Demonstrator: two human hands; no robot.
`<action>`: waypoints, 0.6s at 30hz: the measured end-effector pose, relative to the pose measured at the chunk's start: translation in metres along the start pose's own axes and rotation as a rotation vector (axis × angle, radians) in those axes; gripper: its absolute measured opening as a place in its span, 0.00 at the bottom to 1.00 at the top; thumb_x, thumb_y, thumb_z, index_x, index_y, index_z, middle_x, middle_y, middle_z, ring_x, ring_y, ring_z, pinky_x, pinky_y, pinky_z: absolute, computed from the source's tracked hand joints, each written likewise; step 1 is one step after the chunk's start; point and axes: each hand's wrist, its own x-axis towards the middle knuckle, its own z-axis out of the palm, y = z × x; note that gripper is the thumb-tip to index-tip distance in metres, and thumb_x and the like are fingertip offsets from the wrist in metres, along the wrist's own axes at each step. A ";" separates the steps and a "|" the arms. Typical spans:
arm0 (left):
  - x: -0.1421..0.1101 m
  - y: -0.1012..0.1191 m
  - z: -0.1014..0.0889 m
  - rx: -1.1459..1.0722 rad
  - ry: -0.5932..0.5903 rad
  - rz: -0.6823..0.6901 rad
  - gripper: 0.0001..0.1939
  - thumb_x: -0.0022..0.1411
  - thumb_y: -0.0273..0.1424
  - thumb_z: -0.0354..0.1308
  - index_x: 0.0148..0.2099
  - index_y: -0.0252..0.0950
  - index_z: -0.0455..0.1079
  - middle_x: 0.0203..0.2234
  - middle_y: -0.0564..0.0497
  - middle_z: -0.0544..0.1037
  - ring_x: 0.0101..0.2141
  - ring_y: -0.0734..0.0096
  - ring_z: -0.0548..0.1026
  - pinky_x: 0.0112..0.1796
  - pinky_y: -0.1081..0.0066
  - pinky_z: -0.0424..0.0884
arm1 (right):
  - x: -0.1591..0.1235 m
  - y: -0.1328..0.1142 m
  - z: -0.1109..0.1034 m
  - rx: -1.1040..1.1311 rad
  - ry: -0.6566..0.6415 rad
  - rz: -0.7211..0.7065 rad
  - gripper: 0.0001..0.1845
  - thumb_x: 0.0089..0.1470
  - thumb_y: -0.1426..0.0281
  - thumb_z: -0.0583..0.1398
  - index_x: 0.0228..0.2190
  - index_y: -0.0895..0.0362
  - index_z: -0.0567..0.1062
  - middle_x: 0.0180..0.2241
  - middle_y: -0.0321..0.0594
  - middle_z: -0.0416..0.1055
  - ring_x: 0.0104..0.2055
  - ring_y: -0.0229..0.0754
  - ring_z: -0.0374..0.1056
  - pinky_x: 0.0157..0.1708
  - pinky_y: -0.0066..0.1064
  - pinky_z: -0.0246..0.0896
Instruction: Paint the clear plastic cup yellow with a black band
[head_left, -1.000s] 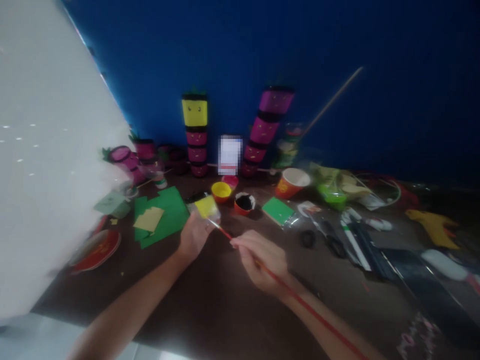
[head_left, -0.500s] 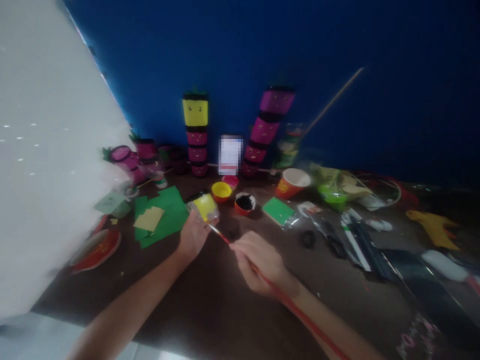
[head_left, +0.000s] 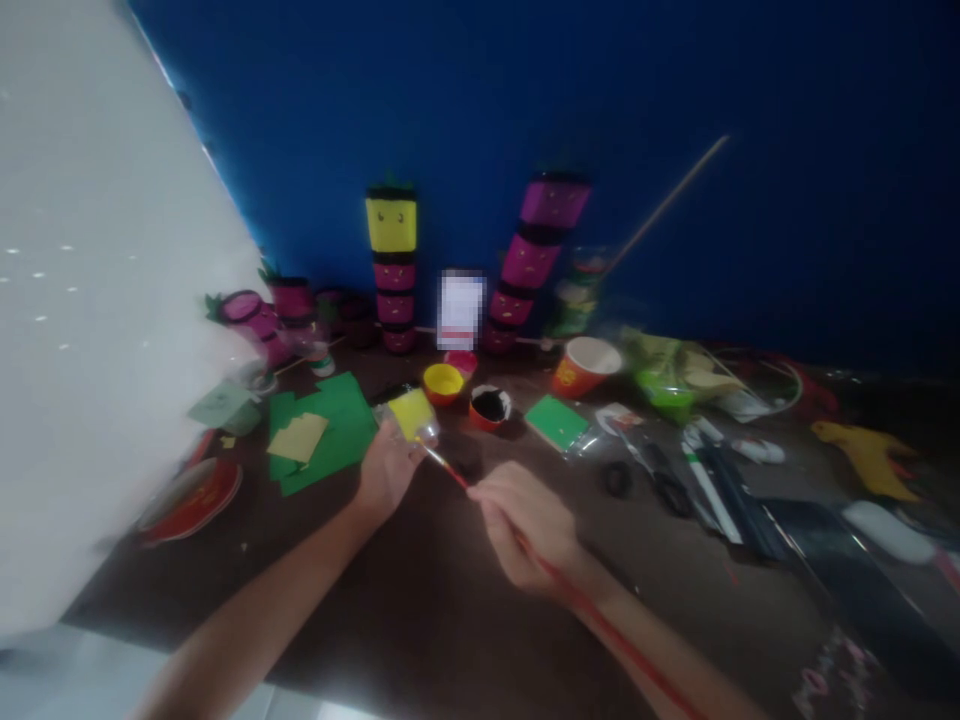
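My left hand (head_left: 386, 468) is closed around a clear plastic cup (head_left: 411, 413) with yellow paint on its side. Between the fingers of my right hand (head_left: 529, 525) is a thin paintbrush (head_left: 454, 474) with a red handle. Its tip is at the cup's lower edge; whether it touches is too blurred to tell. Just beyond the cup stand a yellow paint pot (head_left: 443, 384) and a small pot of black paint (head_left: 490, 407). A pink pot (head_left: 460, 362) sits behind the yellow one.
Green paper sheets (head_left: 341, 440) lie left, near a red bowl (head_left: 193, 500). Two stacks of painted cups, one topped yellow (head_left: 391, 225) and one purple (head_left: 534, 260), flank a phone (head_left: 460, 308). Rightward are a paper cup (head_left: 587, 365), pens (head_left: 712, 490) and a yellow glue gun (head_left: 866, 458).
My right hand has shifted slightly right with the paintbrush, and the brush tip sits a little higher on the cup. More yellow shows on the cup's side. My left hand stays put.
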 end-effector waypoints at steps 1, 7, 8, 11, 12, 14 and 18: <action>0.000 0.000 0.000 0.006 0.004 -0.010 0.12 0.61 0.36 0.51 0.40 0.37 0.72 0.32 0.51 0.79 0.33 0.67 0.77 0.43 0.61 0.70 | 0.000 0.000 0.000 0.003 0.007 -0.001 0.13 0.50 0.83 0.54 0.37 0.60 0.71 0.28 0.43 0.71 0.31 0.40 0.67 0.30 0.33 0.65; 0.001 -0.001 0.000 0.015 0.009 0.018 0.12 0.60 0.36 0.51 0.41 0.38 0.72 0.32 0.51 0.79 0.33 0.67 0.77 0.43 0.61 0.69 | 0.000 0.000 0.002 -0.030 -0.027 0.007 0.12 0.50 0.83 0.54 0.37 0.61 0.71 0.29 0.44 0.72 0.31 0.41 0.68 0.32 0.34 0.65; 0.001 -0.001 0.000 0.014 0.026 0.023 0.11 0.60 0.35 0.51 0.41 0.38 0.72 0.32 0.51 0.79 0.33 0.67 0.77 0.44 0.60 0.69 | 0.000 0.000 0.001 -0.029 -0.027 0.006 0.12 0.50 0.83 0.54 0.36 0.60 0.71 0.28 0.43 0.72 0.31 0.41 0.68 0.31 0.34 0.65; 0.001 -0.001 0.000 0.018 0.048 0.016 0.11 0.60 0.35 0.51 0.41 0.38 0.72 0.32 0.51 0.79 0.34 0.66 0.77 0.44 0.60 0.69 | 0.000 -0.002 0.000 -0.018 -0.008 0.008 0.12 0.51 0.82 0.54 0.36 0.60 0.71 0.28 0.43 0.72 0.31 0.41 0.68 0.31 0.34 0.66; 0.001 -0.001 0.000 0.024 0.034 0.006 0.11 0.60 0.36 0.52 0.41 0.38 0.72 0.32 0.50 0.79 0.34 0.65 0.77 0.43 0.60 0.69 | 0.000 -0.002 0.000 -0.016 -0.003 0.009 0.12 0.51 0.82 0.54 0.37 0.60 0.71 0.29 0.44 0.72 0.32 0.41 0.69 0.32 0.34 0.66; 0.001 0.000 0.000 0.036 0.005 -0.004 0.12 0.60 0.36 0.52 0.41 0.37 0.72 0.32 0.50 0.79 0.34 0.65 0.77 0.43 0.60 0.69 | 0.001 -0.002 0.001 -0.022 -0.013 0.008 0.13 0.51 0.82 0.54 0.39 0.60 0.71 0.31 0.45 0.72 0.33 0.41 0.69 0.33 0.34 0.67; 0.001 0.000 -0.001 0.022 0.012 0.018 0.11 0.60 0.35 0.52 0.40 0.37 0.73 0.32 0.50 0.79 0.33 0.66 0.76 0.43 0.60 0.70 | 0.001 -0.001 0.001 -0.035 -0.037 0.007 0.13 0.50 0.83 0.55 0.37 0.60 0.71 0.29 0.44 0.72 0.32 0.41 0.68 0.32 0.34 0.66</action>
